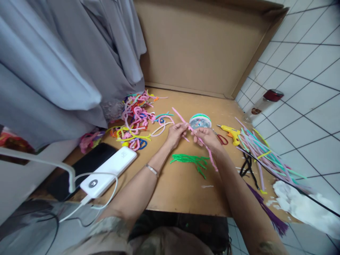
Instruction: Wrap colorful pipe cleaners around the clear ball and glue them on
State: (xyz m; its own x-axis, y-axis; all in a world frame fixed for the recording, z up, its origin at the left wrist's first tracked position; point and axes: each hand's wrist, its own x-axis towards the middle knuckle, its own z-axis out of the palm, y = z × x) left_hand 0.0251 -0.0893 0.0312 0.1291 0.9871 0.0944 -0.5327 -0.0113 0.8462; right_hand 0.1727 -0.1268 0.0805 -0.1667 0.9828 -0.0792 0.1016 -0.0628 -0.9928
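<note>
A pink pipe cleaner (211, 157) is stretched between my two hands above the middle of the table. My left hand (176, 135) pinches it, with one straight end sticking out toward the back and a short pink piece hanging below the fingers. My right hand (205, 137) grips it a little further along, its fingers closed. From there the twisted-looking tail runs down beside my right forearm. Below the hands lies a bunch of green pipe cleaners (189, 159). Just behind my right hand sits a round clear container (200, 121) with a green rim.
A tangled heap of coloured pipe cleaners (139, 118) covers the back left. At front left are a white power bank (108, 172) with cables and a black phone (90, 161). A yellow glue gun (231, 133), straight pipe cleaners (268, 152), white stuffing (300, 202) and a clear bottle (261, 105) stand right.
</note>
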